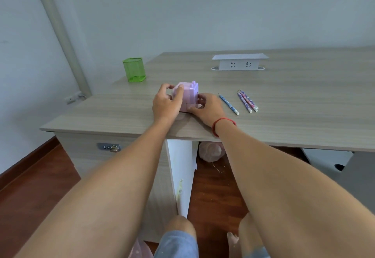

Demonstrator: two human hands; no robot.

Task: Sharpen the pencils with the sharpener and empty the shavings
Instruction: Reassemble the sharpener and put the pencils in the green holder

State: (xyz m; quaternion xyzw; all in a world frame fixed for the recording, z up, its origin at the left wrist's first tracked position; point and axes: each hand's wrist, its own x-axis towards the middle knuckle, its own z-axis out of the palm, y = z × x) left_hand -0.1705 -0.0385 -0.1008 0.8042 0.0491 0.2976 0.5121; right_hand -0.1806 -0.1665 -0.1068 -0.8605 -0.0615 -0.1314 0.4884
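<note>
A pink box-shaped pencil sharpener (189,92) stands on the wooden desk (284,99) near its front edge. My left hand (166,103) wraps around the sharpener's left side and top. My right hand (207,107), with a red cord on its wrist, grips the lower front right of the sharpener, fingers at its base. To the right lie three pencils with their eraser ends toward me: one blue (228,104) and two purple-patterned (246,100) side by side.
A green mesh pen holder (134,69) stands at the desk's back left. A white raised socket box (239,62) sits at the back centre. A pink bag (210,150) lies on the floor under the desk, and a locked drawer (109,147) is front left.
</note>
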